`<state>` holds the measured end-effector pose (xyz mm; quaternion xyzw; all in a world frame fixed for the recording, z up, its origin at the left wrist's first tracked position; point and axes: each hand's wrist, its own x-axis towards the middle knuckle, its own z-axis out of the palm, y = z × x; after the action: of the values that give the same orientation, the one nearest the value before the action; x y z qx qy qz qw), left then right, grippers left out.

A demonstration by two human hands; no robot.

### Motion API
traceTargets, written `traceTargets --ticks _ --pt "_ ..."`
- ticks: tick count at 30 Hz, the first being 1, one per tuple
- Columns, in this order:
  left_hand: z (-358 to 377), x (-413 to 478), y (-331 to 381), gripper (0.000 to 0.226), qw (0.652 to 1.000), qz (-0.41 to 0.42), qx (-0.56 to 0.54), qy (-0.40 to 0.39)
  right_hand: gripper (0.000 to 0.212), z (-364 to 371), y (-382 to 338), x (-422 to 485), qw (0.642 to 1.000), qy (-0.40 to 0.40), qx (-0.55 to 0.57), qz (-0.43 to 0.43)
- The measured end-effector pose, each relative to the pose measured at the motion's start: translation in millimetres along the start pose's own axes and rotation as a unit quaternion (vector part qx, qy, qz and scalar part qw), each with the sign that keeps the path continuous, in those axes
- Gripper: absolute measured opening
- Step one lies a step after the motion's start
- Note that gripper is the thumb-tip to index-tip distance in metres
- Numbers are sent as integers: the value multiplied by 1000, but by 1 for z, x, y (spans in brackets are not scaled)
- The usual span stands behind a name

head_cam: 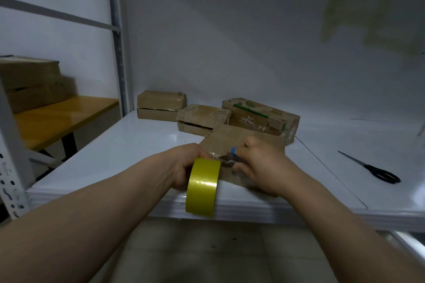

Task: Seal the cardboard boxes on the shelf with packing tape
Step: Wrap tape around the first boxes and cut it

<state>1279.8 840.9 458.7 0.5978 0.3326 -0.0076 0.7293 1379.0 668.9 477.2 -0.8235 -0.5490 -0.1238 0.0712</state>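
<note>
A flat cardboard box lies near the front edge of the white shelf. My left hand grips a roll of yellow packing tape, held upright at the box's near left corner. A short clear strip runs from the roll onto the box. My right hand holds a small cutter with a blue end against that strip. The blade itself is blurred.
Several more cardboard boxes sit in stacks at the back of the shelf, one with green print. Black scissors lie on the shelf to the right. A yellow table with stacked boxes stands at left.
</note>
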Motion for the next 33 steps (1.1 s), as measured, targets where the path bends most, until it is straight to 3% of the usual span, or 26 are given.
traceTargets --ticks 5,10,17,22,27,30,33 --pt "-2 -1 -2 6 1000 16 -13 -18 30 16 -13 1 995 78 -33 -47" --pt "-5 -3 -2 10 999 19 -20 -23 24 23 -2 -7 986 154 -48 -31" --pt "-5 -6 -4 7 999 18 -22 -43 21 19 -8 -8 976 172 -116 -71" --pt "-6 -6 -7 18 997 31 -33 -55 34 19 -17 -4 967 176 -158 -92" --pt "-8 -7 -9 6 998 27 -23 -48 39 24 -17 -2 971 160 -149 -94" --pt "-9 -7 -9 9 998 28 -22 -51 35 22 -16 -3 973 156 -144 -93" --pt "-10 -8 -10 13 998 24 -18 -59 18 9 -13 -7 980 127 -140 -56"
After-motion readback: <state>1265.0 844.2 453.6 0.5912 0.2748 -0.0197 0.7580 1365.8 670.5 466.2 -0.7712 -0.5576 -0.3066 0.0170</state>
